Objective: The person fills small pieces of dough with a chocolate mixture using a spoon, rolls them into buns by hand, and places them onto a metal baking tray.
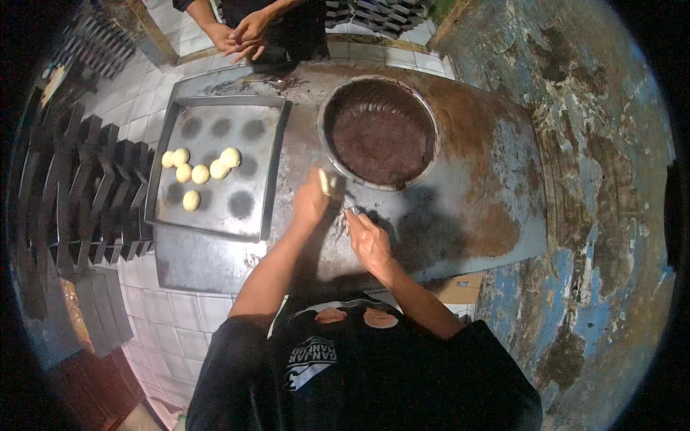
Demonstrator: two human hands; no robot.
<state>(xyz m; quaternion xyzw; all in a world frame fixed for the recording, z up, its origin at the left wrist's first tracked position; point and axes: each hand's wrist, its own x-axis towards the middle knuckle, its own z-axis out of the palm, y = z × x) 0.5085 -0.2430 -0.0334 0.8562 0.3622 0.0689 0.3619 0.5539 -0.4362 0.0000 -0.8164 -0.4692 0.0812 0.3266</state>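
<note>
Over the middle of the table, my left hand (310,200) is closed around a pale yellow piece of dough (325,182). Just to its right, my right hand (369,240) grips a thin tool (347,205), whose tip reaches toward the dough; its exact kind is too small to tell. Beyond both hands stands a round metal bowl (323,146) filled with dark brown crumbly filling (383,138). To the left lies a square metal tray (215,220) bearing several round pale dough balls (200,172), some touching each other, among dark round marks.
The worn metal table (460,223) carries tray and bowl. Across it, another person's hands (243,36) are clasped together. Stacked dark metal trays (100,187) stand at the left. A stained, peeling surface (582,215) lies at the right.
</note>
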